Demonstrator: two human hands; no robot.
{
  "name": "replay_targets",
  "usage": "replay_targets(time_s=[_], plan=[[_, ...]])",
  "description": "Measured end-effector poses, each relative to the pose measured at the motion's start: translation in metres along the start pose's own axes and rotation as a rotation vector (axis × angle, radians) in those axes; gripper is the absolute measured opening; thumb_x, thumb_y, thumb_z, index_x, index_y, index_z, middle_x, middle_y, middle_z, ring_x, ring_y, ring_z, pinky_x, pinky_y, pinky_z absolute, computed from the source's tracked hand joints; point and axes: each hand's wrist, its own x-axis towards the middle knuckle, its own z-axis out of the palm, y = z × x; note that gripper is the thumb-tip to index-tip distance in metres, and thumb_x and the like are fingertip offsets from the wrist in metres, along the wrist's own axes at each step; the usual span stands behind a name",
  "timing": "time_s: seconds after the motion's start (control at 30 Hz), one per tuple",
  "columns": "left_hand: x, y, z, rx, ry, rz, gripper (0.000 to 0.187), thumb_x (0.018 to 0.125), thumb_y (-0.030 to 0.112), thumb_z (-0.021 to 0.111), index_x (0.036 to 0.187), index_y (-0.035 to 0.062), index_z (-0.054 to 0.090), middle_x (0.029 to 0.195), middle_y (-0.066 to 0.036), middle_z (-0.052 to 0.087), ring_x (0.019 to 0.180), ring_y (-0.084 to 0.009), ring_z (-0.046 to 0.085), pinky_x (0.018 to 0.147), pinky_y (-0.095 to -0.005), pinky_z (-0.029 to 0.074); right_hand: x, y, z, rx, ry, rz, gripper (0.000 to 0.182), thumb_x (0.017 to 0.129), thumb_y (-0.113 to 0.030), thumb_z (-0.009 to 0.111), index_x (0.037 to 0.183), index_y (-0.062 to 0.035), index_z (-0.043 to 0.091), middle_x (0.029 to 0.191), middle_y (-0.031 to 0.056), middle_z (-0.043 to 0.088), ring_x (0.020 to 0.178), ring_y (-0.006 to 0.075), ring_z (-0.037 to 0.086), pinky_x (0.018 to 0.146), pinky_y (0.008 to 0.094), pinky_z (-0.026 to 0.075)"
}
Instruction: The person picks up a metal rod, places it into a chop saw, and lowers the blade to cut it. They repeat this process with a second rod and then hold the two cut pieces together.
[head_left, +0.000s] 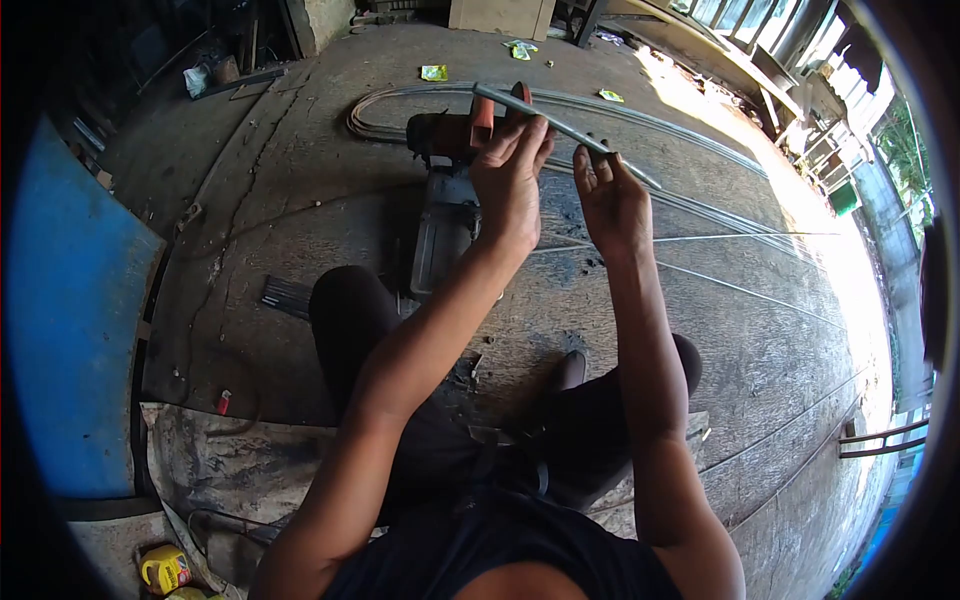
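Floor: a worn concrete floor (pixel 760 330) fills the view, sunlit at the right.
Blue panel: a blue sheet (pixel 70 330) stands along the left edge.
Rods: long thin steel rods (pixel 700 205) lie on the floor beyond the hands, curving left into a loop.
Machine: a cut-off saw (pixel 445 215) with a red guard sits on the floor just behind the left hand.
Left hand: the left hand (pixel 508 180) is raised, fingers closed round the metal tube near its upper end.
Right hand: the right hand (pixel 612 205) is just beside it, thumb and fingers pinching the same tube lower down.
Metal tube: the short grey metal tube (pixel 560 125) is held in the air, slanting down to the right, above the saw.
Electrodes: a bundle of welding electrodes (pixel 288 295) lies left of the knee.
Jug: a yellow jug (pixel 165 568) is at the lower left.
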Motion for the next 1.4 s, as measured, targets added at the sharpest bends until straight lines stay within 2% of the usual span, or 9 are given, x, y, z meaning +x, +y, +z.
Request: replay_targets(time_s=[0.3, 0.37, 0.57, 0.63, 0.7, 0.77, 0.93, 1.1, 1.4], plan=[[-0.002, 0.028, 0.009, -0.158, 0.066, -0.083, 0.028, 0.099, 0.011, 0.056, 0.123, -0.0039, 0.058, 0.126, -0.012, 0.062, 0.112, -0.0186, 0.064, 0.097, -0.0291, 0.057, -0.010, 0.002, 0.025, -0.134, -0.124, -0.105, 0.028, 0.102, -0.006, 0.045, 0.128, 0.0035, 0.047, 0.136, 0.0237, 0.052, 0.124, 0.0317, 0.055, 0.109, 0.0400, 0.045], [-0.001, 0.027, 0.006, -0.204, 0.042, -0.105, 0.047, 0.100, 0.010, 0.054, 0.145, 0.0058, 0.041, 0.128, -0.016, 0.062, 0.116, -0.0211, 0.062, 0.102, -0.0314, 0.053, -0.010, 0.004, 0.027, -0.152, -0.112, -0.118, 0.028, 0.102, -0.006, 0.046, 0.128, 0.0041, 0.047, 0.134, 0.0236, 0.053, 0.122, 0.0312, 0.056, 0.107, 0.0396, 0.047], [0.007, 0.024, -0.009, -0.316, 0.037, -0.295, 0.037, 0.103, 0.015, 0.049, 0.139, 0.0078, 0.051, 0.130, -0.014, 0.061, 0.115, -0.0180, 0.063, 0.097, -0.0298, 0.056, -0.013, 0.011, 0.031, -0.332, -0.097, -0.264, 0.030, 0.101, -0.005, 0.049, 0.128, 0.0073, 0.049, 0.128, 0.0243, 0.057, 0.118, 0.0333, 0.060, 0.106, 0.0426, 0.048], [0.006, 0.025, -0.011, -0.270, 0.043, -0.280, 0.038, 0.102, 0.013, 0.050, 0.132, -0.0105, 0.048, 0.136, -0.019, 0.056, 0.120, -0.0240, 0.060, 0.104, -0.0293, 0.052, -0.016, 0.013, 0.034, -0.480, -0.095, -0.307, 0.029, 0.100, -0.006, 0.052, 0.126, 0.0073, 0.052, 0.125, 0.0231, 0.060, 0.114, 0.0297, 0.062, 0.101, 0.0390, 0.052], [0.016, 0.019, -0.026, -0.352, -0.030, -0.281, 0.037, 0.102, 0.012, 0.050, 0.131, -0.0113, 0.048, 0.133, -0.021, 0.057, 0.116, -0.0250, 0.063, 0.099, -0.0299, 0.056, -0.018, 0.017, 0.039, -0.505, -0.122, -0.333, 0.028, 0.099, -0.006, 0.055, 0.124, 0.0071, 0.055, 0.122, 0.0201, 0.062, 0.112, 0.0251, 0.063, 0.099, 0.0359, 0.054], [0.019, 0.023, -0.030, -0.351, 0.078, -0.369, 0.038, 0.101, 0.013, 0.053, 0.136, -0.0015, 0.051, 0.136, -0.014, 0.057, 0.113, -0.0183, 0.064, 0.092, -0.0265, 0.059, -0.020, 0.022, 0.042, -0.514, -0.183, -0.345, 0.027, 0.099, -0.006, 0.056, 0.123, 0.0067, 0.057, 0.119, 0.0166, 0.064, 0.110, 0.0223, 0.064, 0.098, 0.0344, 0.054], [0.024, 0.033, -0.042, -0.356, 0.009, -0.372, 0.033, 0.099, 0.005, 0.050, 0.126, -0.0122, 0.051, 0.127, -0.018, 0.062, 0.109, -0.0235, 0.067, 0.098, -0.0270, 0.057, -0.018, 0.029, 0.041, -0.685, -0.231, -0.446, 0.032, 0.096, -0.001, 0.058, 0.128, 0.0056, 0.055, 0.120, 0.0153, 0.064, 0.107, 0.0219, 0.066, 0.097, 0.0330, 0.053], [0.024, 0.044, -0.044, -0.476, 0.012, -0.413, 0.024, 0.095, 0.001, 0.051, 0.113, -0.0145, 0.054, 0.113, -0.021, 0.065, 0.108, -0.0298, 0.067, 0.101, -0.0347, 0.057, -0.025, 0.035, 0.050, -0.525, -0.219, -0.417, 0.030, 0.097, 0.001, 0.054, 0.127, 0.0055, 0.051, 0.122, 0.0162, 0.062, 0.109, 0.0231, 0.065, 0.098, 0.0335, 0.053], [0.017, 0.053, -0.028, -0.376, 0.102, -0.256, 0.038, 0.094, 0.003, 0.052, 0.128, -0.0133, 0.047, 0.126, -0.022, 0.058, 0.120, -0.0334, 0.059, 0.102, -0.0398, 0.055, -0.026, 0.030, 0.056, -0.240, -0.197, -0.229, 0.023, 0.099, -0.002, 0.052, 0.121, 0.0075, 0.052, 0.119, 0.0155, 0.061, 0.108, 0.0225, 0.064, 0.095, 0.0330, 0.056]])
